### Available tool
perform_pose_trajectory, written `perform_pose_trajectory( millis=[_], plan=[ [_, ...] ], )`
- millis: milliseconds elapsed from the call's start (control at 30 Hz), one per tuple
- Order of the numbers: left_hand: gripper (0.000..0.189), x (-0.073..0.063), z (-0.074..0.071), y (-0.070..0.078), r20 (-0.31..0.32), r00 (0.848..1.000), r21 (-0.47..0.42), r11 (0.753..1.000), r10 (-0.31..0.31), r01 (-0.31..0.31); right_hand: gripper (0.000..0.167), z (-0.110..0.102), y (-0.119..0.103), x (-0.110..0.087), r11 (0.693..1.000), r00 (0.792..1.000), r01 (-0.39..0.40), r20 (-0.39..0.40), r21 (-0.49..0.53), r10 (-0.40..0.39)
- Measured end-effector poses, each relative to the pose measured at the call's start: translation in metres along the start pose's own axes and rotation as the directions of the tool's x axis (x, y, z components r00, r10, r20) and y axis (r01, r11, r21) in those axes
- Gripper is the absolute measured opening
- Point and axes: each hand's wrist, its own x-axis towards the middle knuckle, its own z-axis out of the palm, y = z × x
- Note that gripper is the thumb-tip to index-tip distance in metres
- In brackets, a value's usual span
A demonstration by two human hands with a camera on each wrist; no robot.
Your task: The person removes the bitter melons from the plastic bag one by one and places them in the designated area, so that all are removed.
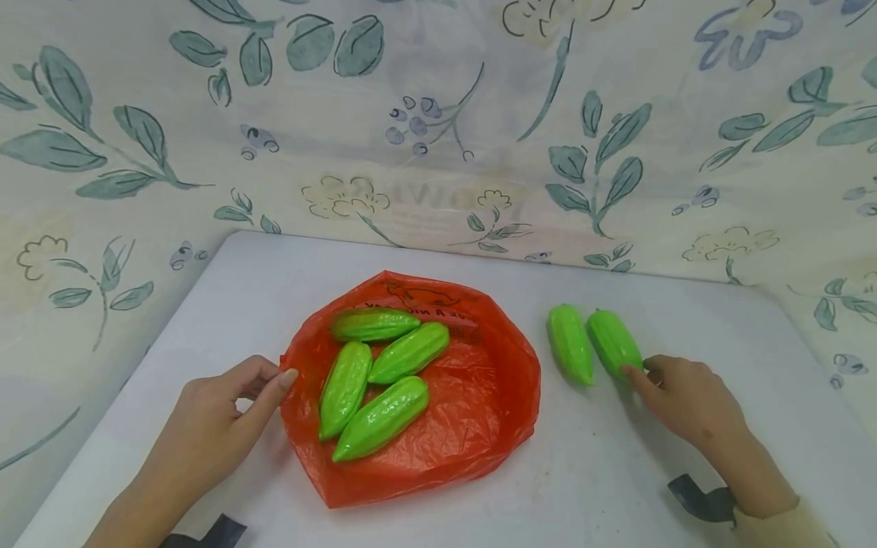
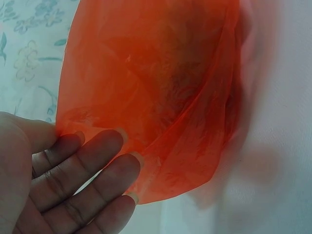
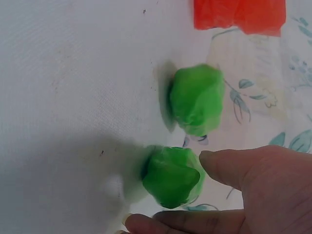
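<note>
A red plastic bag lies spread wide on the table, its rim turned up. Inside are several glossy green ridged vegetables, shaped like short cucumbers. My left hand pinches the bag's left rim between thumb and fingers; the left wrist view shows the fingers against the red plastic. Two more such green vegetables lie to the right of the bag, one nearer it and one farther right. My right hand is at the farther one's near end, thumb and fingers spread to either side.
The white table ends at the back against a cloth with a leaf and flower print. Black straps show at both wrists. Red plastic is at the top of the right wrist view.
</note>
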Motion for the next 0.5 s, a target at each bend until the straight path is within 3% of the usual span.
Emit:
perform_pose_trajectory(
  millis=[333,500],
  plan=[
    [0.011,-0.0013,-0.0001,0.0011,-0.034,0.999,-0.008,0.999,0.036,-0.036,0.067,-0.002,-0.0031,-0.001,1.0,1.0,0.013,-0.02,-0.007,-0.013],
    [0.012,-0.0017,-0.0004,0.0009,-0.016,1.0,-0.01,1.0,0.023,-0.023,0.065,-0.0007,-0.0048,-0.0011,1.0,0.999,0.028,-0.03,-0.004,-0.028]
  ],
)
